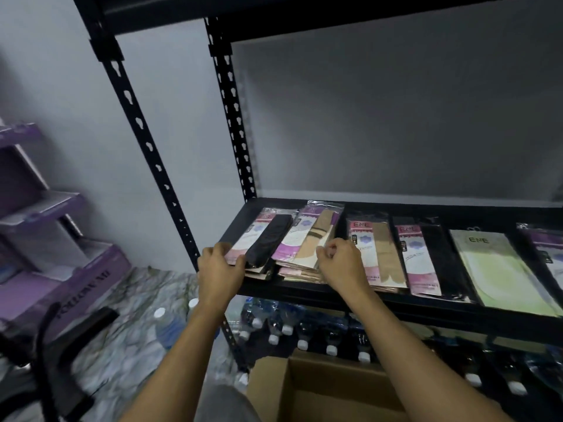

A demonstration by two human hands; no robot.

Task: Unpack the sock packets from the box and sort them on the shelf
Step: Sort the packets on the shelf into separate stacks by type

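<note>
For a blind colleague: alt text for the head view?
A person's left hand grips a stack of black-sock packets and the right hand pinches a beige-sock packet on a black shelf; a cardboard box sits below.

Black metal shelf, lower board: sock packets laid flat in a row, long sides towards the wall. Leftmost stack, topped by a black-sock packet, sits at the shelf's left front corner. The left hand grips its near end, fingers curled over the top. Just beside it lies a second stack, beige sock uppermost, fanned and uneven. The right hand pinches its near right corner. Further right: a beige packet, a black packet, a pale green packet. An open cardboard box stands below the forearms. Capped water bottles are stored under the shelf.
</note>
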